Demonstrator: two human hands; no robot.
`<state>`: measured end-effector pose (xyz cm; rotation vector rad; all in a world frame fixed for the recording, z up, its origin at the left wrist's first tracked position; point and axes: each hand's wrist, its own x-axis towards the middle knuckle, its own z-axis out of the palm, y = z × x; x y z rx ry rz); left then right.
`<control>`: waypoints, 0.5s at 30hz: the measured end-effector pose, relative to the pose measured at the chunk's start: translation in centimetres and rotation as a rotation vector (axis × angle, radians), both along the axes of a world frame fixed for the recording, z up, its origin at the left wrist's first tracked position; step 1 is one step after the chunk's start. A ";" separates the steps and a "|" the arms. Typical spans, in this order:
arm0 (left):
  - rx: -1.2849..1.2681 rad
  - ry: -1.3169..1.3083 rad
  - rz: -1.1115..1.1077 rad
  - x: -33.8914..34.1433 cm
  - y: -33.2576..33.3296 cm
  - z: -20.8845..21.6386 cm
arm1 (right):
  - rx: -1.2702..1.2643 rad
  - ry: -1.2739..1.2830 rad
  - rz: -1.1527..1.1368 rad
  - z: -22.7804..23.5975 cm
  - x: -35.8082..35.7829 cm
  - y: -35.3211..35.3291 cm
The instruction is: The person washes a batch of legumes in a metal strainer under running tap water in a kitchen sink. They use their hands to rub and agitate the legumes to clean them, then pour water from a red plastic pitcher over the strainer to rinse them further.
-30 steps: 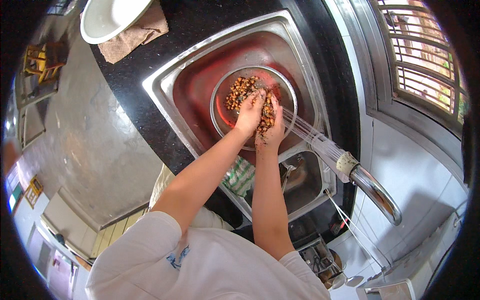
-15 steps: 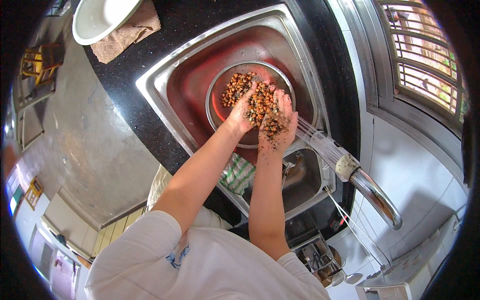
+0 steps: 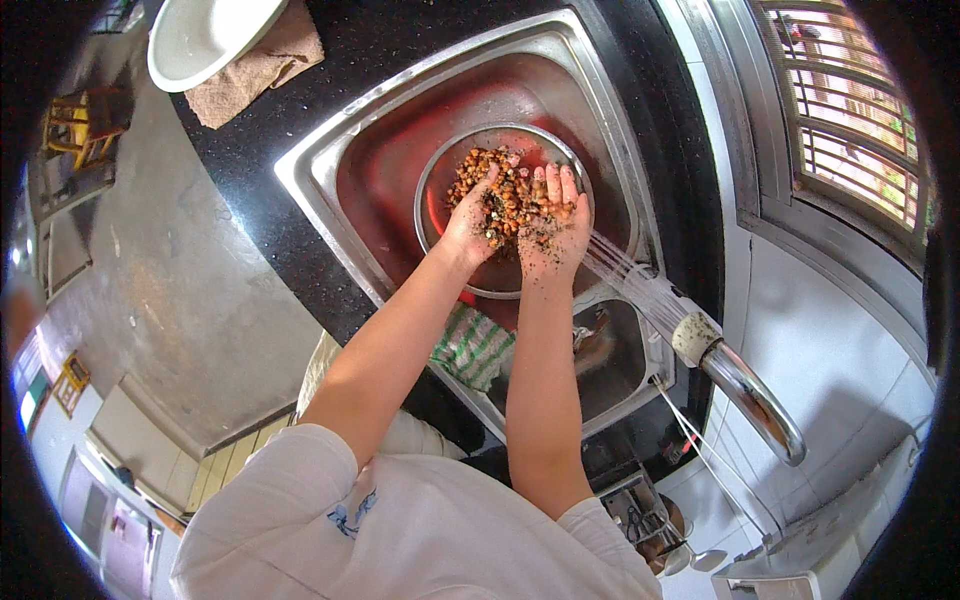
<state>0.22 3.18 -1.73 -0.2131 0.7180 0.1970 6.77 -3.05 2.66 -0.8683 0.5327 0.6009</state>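
Cupping, head view: left hand [image 3: 466, 228] and right hand [image 3: 560, 240] side by side over a round metal-rimmed basin [image 3: 502, 125], toward 12 o'clock.
Wet pieces [image 3: 507, 212]: small, rounded, orange-brown to amber, glossy, bean- or nut-like, though too small to identify; black specks and a few pale, greenish bits are mixed among them.
Heap: loose and uneven, spilling across both palms; more pieces show at the basin's 11 o'clock side.
Left fingers: mostly hidden under the heap, so how far they curl cannot be told; the thumb points to 1 o'clock along its edge.
Right fingers: released, stretched toward 12 o'clock, palm up, pieces and dark grit lying on the palm; specks also dot the wrist.
Tap: chrome faucet [image 3: 762, 400] at the basin's 4 o'clock, with a pale speckled nozzle [image 3: 694, 337]; water [image 3: 625, 268] streams toward 10 o'clock, to the right hand.
Sink: stainless double sink [image 3: 312, 162], the basin in its larger bowl, the smaller one at 5 o'clock.
Cloth: green-and-white checked cloth [image 3: 474, 345] visible between the forearms, at the basin's 6 o'clock.
Counter: black speckled countertop [image 3: 262, 205]; toward 11 o'clock, white bowl [image 3: 208, 40] beside a folded brown towel [image 3: 262, 75].
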 end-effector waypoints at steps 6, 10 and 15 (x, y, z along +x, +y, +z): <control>0.164 0.167 -0.074 0.0 0.4 -0.6 | -0.091 -0.008 0.102 1.3 0.1 1.0; 0.392 0.251 -0.078 0.5 -0.1 0.3 | -0.183 -0.109 0.149 0.2 -0.7 -0.1; 0.607 0.356 -0.100 1.1 -1.2 0.2 | -0.338 -0.395 0.286 -2.1 -2.2 -1.4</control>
